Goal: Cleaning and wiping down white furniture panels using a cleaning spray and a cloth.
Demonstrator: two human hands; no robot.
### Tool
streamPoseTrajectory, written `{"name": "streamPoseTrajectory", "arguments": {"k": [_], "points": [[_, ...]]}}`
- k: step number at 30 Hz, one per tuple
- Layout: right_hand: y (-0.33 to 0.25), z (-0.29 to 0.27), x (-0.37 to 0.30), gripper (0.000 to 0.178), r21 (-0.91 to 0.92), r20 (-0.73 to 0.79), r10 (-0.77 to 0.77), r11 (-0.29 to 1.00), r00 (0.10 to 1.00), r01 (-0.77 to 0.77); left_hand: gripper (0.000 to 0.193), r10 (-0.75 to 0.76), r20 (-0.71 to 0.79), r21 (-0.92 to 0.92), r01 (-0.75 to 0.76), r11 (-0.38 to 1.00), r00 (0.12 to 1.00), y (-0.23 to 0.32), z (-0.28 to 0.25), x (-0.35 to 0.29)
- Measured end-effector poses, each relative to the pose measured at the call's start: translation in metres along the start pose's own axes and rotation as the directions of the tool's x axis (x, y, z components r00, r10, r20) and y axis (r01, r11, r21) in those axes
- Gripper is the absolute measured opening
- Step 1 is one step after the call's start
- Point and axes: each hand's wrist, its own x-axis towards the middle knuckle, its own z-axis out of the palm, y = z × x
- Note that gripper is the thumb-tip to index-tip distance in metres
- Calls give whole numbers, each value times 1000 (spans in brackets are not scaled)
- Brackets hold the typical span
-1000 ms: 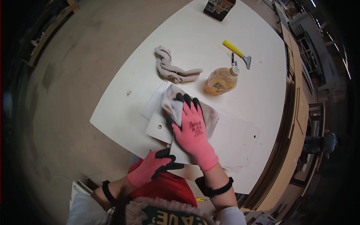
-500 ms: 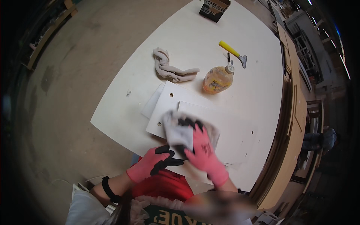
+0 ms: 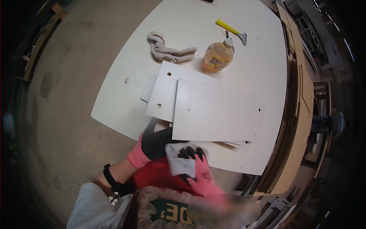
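My right hand (image 3: 200,170), in a pink glove with black fingertips, grips a crumpled white cloth (image 3: 177,162) just off the table's near edge. My left hand (image 3: 154,143), gloved alike, is at the near-left corner of a stack of white panels. Its thumb and fingers are spread, with the fingertips reaching the near edge of the top panel (image 3: 215,110); whether they touch it I cannot tell. Under that panel a second panel (image 3: 162,89) with round holes sticks out to the left, and a further panel (image 3: 149,86) shows beneath it.
A rolled grey cloth (image 3: 169,52) lies beyond the panels on the white table (image 3: 118,103). Near it stand a bottle (image 3: 217,57) of orange-yellow liquid and, farther off, a scraper (image 3: 228,27) with a yellow handle. Long boards (image 3: 295,114) line the right side; a person (image 3: 333,123) is beyond.
My right hand has drawn the cloth off the top panel toward me, leaving its surface uncovered. My left hand has moved forward to the panels' corner. The view has shifted, so the table things appear higher.
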Motion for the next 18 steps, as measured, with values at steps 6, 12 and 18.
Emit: {"name": "streamPoseTrajectory", "arguments": {"k": [6,12,18], "points": [[12,-42,-87,62,997,-45,669,-16,741,75,64,-189,293,3,197,980,937,4,-4,0],[-20,-39,-10,70,145,-675,132,988,726,-45,59,-343,39,169,332,928,939,13,28,23],[6,-5,72,66,-199,-518,186,923,835,-330,50,-32,-53,518,55,854,998,-2,17,19]]}}
